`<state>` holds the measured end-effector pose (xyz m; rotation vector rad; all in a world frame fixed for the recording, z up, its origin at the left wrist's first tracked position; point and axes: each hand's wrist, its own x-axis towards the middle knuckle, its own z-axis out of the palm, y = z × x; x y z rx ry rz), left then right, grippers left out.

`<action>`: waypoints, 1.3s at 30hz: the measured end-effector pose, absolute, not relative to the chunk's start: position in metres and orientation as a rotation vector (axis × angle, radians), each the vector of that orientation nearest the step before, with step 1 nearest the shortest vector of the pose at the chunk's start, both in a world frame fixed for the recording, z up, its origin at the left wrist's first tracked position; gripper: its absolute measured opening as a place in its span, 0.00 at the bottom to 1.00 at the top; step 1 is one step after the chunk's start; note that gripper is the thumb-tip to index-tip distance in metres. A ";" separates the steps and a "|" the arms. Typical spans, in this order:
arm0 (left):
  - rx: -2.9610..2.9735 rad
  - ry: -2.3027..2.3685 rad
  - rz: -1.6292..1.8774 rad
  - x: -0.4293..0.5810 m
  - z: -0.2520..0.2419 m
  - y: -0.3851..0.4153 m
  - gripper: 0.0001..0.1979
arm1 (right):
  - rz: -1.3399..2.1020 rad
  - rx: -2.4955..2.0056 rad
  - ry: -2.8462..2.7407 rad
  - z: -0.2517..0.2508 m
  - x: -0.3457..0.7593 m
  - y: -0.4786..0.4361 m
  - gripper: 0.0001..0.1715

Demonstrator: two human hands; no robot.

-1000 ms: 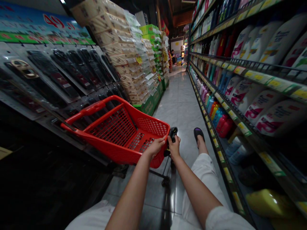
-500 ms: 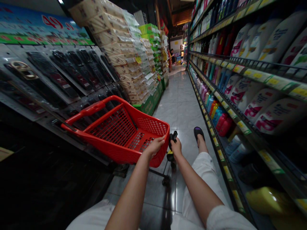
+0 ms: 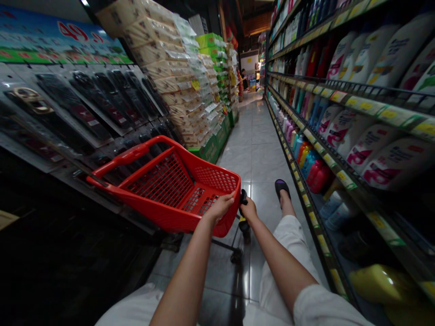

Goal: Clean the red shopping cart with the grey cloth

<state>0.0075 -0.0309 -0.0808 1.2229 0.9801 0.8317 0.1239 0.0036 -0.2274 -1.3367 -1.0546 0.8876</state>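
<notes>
A red plastic shopping cart with lattice walls stands at an angle in front of me. My left hand lies over its near rim, close to the front corner, the fingers closed on the edge. Just outside the cart's front end, my right hand is closed round a small black object; its kind is hard to make out. A yellow and black piece shows below that hand, and I cannot tell whether it belongs to the same object. The basket holds nothing visible.
Shelves of bottles line the right side. Packaged belts hang at left, beside stacked paper packs on green boxes. Tiled floor runs down the aisle; a person is far off. My foot in a dark slipper is at right.
My right hand has shifted slightly left, and the black object has turned and come nearer the cart's front wall. The left hand and the cart look unmoved.
</notes>
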 end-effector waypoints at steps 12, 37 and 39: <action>1.214 0.983 0.851 0.013 -0.080 -0.030 0.23 | 0.829 -1.265 -1.116 -0.225 0.137 0.003 0.20; 1.179 1.044 0.831 0.012 -0.085 -0.027 0.22 | 1.054 -1.229 -0.581 -0.231 0.102 -0.026 0.16; 1.167 1.015 0.838 0.013 -0.088 -0.024 0.22 | 1.000 -1.153 -0.555 -0.205 0.107 -0.016 0.20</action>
